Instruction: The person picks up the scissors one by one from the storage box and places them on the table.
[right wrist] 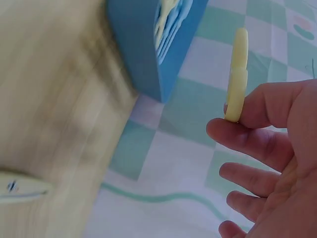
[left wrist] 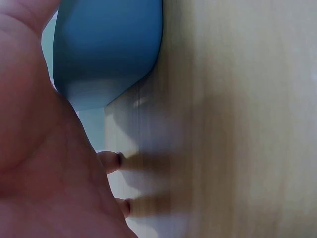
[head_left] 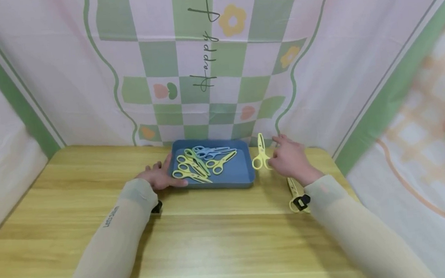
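Observation:
A blue tray (head_left: 226,183) stands at the back of the table with several yellow, green and light-blue scissors (head_left: 193,163) in it. My left hand (head_left: 161,176) rests against its front left corner, thumb along the front and fingers loosely spread on the left side. Just past the tray's right end, my right hand (head_left: 291,159) pinches yellow scissors (head_left: 261,151) by one handle loop between thumb and index finger. Their blades point away from me. In the right wrist view these scissors (right wrist: 238,74) appear edge-on above the fingertips, while the other fingers are apart.
Another pair of yellow scissors (head_left: 292,190) lies on the wooden table (head_left: 200,247), partly hidden under the right wrist and its black strap. A checkered cloth (head_left: 191,58) hangs right behind the tray, and more cloth flanks both sides of the table.

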Demonstrator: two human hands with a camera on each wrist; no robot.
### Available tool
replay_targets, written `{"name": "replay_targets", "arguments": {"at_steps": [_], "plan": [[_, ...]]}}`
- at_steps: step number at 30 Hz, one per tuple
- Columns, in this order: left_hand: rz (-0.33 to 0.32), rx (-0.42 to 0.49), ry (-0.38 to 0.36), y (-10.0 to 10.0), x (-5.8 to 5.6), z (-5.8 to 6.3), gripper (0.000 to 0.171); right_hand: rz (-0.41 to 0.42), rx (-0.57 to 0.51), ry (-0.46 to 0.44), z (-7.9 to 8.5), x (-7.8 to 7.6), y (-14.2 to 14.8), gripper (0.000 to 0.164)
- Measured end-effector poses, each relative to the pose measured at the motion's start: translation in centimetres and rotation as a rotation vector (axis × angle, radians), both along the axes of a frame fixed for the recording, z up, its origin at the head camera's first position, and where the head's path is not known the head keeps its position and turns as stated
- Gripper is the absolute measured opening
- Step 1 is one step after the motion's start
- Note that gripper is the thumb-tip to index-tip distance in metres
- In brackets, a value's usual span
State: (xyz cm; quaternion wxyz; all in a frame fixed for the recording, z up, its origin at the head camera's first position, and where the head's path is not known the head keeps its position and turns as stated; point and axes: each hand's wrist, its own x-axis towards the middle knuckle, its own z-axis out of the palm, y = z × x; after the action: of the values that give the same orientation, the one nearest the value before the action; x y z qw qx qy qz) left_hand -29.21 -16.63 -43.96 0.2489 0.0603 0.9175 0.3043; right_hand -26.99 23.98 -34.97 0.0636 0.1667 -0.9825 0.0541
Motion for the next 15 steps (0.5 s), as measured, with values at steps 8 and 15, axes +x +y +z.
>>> {"name": "replay_targets", "arguments": {"at_steps": [8,15], "plan": [[0.001,0.001,-0.007,-0.1,-0.5,-0.7,0.145,-0.041,-0.019,-0.074,-0.9,1.1,2.0,0.032],[0.014,0.004,-0.005,-0.2,-0.8,-0.9,0.147,-0.032,-0.02,-0.106,-2.3,1.9,2.6,0.029]]}}
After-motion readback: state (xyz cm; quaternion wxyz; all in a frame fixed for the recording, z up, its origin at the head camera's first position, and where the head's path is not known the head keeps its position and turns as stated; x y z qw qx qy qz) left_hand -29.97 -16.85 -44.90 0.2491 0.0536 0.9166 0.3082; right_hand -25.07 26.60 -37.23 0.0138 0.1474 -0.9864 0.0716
